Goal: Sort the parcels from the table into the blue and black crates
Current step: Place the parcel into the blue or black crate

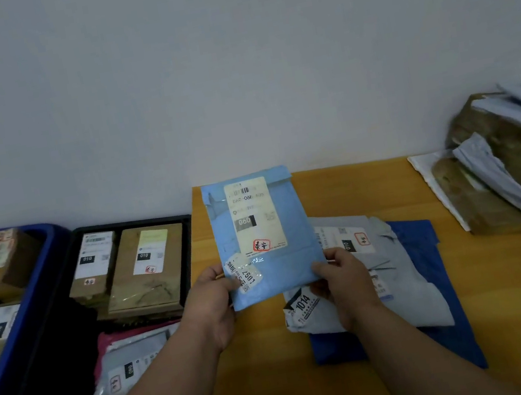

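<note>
Both hands, left hand and right hand, pinch the light, bendable blue mailer at its six o'clock corners, probably the safest hold.

Both bare forearms reach forward from the bottom edge and converge toward the middle of the view. The left hand is raised with its back toward the camera, wrist straight; its thumb lies across the front of the light blue mailer at the lower left corner, and the fingers are hidden behind it. The right hand mirrors it at the lower right corner, thumb pressed on the front face, fingers curled round the back edge. The two grips sit level with each other, well apart, holding it upright and tilted slightly left
</note>
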Available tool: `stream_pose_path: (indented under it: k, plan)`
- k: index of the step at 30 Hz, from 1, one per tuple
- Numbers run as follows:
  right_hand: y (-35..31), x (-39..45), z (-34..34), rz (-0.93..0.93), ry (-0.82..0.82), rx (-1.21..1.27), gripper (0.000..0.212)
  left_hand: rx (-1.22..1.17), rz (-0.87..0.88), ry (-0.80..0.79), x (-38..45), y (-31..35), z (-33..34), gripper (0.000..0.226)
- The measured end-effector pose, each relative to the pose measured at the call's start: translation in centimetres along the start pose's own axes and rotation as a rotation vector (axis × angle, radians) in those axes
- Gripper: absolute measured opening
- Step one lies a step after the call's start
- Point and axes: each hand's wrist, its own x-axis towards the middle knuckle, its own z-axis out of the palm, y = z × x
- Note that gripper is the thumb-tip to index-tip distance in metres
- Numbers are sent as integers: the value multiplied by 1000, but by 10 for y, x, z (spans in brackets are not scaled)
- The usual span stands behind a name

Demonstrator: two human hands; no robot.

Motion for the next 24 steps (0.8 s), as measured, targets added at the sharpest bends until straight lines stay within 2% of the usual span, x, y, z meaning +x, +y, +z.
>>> stream_pose_path:
  k: [4, 9, 14, 18, 21, 24]
  plan:
    - [-5, -2, 20, -11, -84, -98, 14, -35, 31, 33, 3, 11, -27, 13]
    - [-3, -5, 66, -16, -153, -124, 13, -138, 47, 108, 13, 23, -75, 19]
    - [8, -22, 127, 85, -239, -23, 32, -189, 5, 195, 21, 23, -127, 19]
    - [20, -33, 180, 128, -245, -115, 44, -213, 4, 265, 30, 24, -171, 25]
    - [32, -34, 215, 140, -244, -203, 44, -229, 39, 390, 36, 31, -212, 45]
    - [48, -35, 246, 158, -262, -278, 51, -198, 32, 549, 46, 37, -264, 83]
